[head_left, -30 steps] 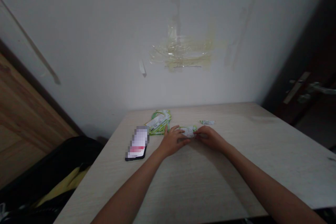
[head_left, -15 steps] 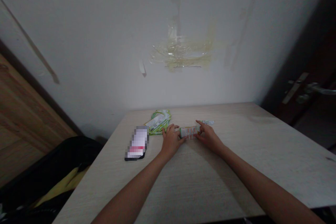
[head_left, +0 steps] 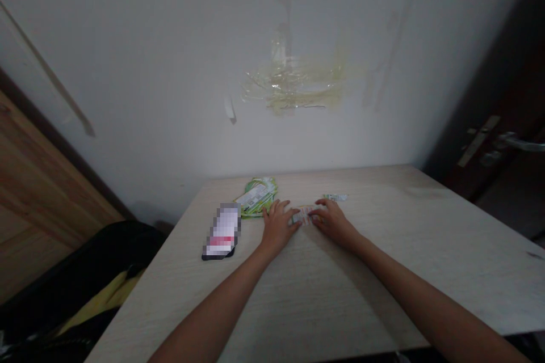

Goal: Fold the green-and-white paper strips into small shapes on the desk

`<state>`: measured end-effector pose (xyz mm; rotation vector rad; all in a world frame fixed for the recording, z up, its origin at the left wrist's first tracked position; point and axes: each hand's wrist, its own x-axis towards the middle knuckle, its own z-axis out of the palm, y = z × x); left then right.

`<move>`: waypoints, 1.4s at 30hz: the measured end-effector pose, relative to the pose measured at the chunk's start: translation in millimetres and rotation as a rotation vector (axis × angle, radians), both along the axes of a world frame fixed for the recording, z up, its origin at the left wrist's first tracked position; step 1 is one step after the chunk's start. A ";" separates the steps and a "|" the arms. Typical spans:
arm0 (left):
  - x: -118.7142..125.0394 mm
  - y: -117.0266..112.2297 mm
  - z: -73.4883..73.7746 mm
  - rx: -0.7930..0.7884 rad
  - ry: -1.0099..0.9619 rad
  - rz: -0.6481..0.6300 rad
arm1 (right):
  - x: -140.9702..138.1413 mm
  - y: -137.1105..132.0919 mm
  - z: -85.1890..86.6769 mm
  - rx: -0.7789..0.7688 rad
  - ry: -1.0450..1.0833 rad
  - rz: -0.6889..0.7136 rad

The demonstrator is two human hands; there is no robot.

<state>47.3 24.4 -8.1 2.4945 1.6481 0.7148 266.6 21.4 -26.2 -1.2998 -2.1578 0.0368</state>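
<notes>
Between my two hands a small printed packet (head_left: 303, 215), whitish with orange and green lettering, lies on the table. My left hand (head_left: 279, 225) grips its left end between thumb and index finger, the other fingers spread on the tabletop. At the opposite end my right hand (head_left: 336, 223) has its fingers bent onto the packet, covering that part. A heap of green and white packets (head_left: 258, 197) sits just beyond my left hand. Behind my right hand lies a narrow printed strip (head_left: 335, 197).
A phone (head_left: 222, 232) with a blurred screen rests on the pale wooden table (head_left: 264, 317), left of my hands. The wall (head_left: 170, 68) with old tape (head_left: 293, 88) rises behind. Dark and yellow cloth (head_left: 100, 300) is at the left, a door handle (head_left: 519, 140) at the right.
My right hand has slid slightly left along the packet, its index finger bending inward, so more of the strip behind shows. My left hand stays in place.
</notes>
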 end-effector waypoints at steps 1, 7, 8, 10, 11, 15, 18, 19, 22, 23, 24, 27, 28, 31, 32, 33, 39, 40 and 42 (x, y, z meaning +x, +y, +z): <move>-0.1 -0.4 -0.3 -0.009 0.020 -0.028 | 0.2 -0.8 1.4 0.002 0.001 0.047; 0.7 -2.7 -2.1 -0.061 0.077 -0.122 | 2.8 -1.0 5.3 -0.063 0.032 0.175; 0.9 -3.0 -2.2 -0.061 0.066 -0.124 | 3.8 -1.1 6.5 -0.072 0.036 0.182; 1.3 -3.5 -2.1 -0.051 0.038 -0.126 | 6.2 -1.8 9.7 -0.086 0.047 0.196; 1.5 -3.7 -1.8 -0.047 0.027 -0.125 | 7.3 -2.3 11.4 -0.098 0.051 0.205; 2.1 -4.1 0.0 -0.066 0.020 -0.114 | 10.4 -2.8 14.7 -0.126 0.088 0.229; 2.4 -3.7 0.6 -0.085 0.020 -0.106 | 11.1 -1.5 13.4 -0.136 0.113 0.217; 2.4 -3.4 0.5 -0.088 0.017 -0.106 | 11.0 -1.1 12.8 -0.138 0.115 0.218; 1.9 -2.6 -0.1 -0.090 0.007 -0.113 | 10.3 -1.1 12.1 -0.142 0.111 0.227; 1.7 -2.5 -0.4 -0.090 0.005 -0.115 | 10.0 -1.5 12.1 -0.142 0.110 0.228; 1.5 -2.4 -0.5 -0.090 0.003 -0.115 | 9.7 -1.9 12.3 -0.140 0.111 0.226; 1.2 -2.6 -0.7 -0.081 0.000 -0.118 | 9.0 -3.4 13.1 -0.128 0.118 0.226; 1.2 -2.8 -0.8 -0.075 -0.001 -0.118 | 8.9 -3.9 13.5 -0.125 0.118 0.229; 1.4 -3.1 -0.9 -0.065 -0.002 -0.112 | 8.3 -4.8 15.3 -0.113 0.104 0.248; 1.4 -3.1 -1.0 -0.064 -0.005 -0.108 | 8.0 -5.0 16.0 -0.104 0.092 0.259; 1.4 -3.0 -1.2 -0.062 -0.007 -0.106 | 7.6 -5.2 16.6 -0.095 0.078 0.268; 0.7 -2.2 -1.6 -0.062 -0.022 -0.106 | 3.9 -6.5 18.1 -0.063 0.032 0.271; 0.8 -2.2 -1.4 -0.065 -0.026 -0.100 | 3.3 -6.5 18.3 -0.066 0.034 0.272; 1.3 -2.2 -0.9 -0.068 -0.030 -0.093 | 2.7 -5.9 18.8 -0.081 0.031 0.276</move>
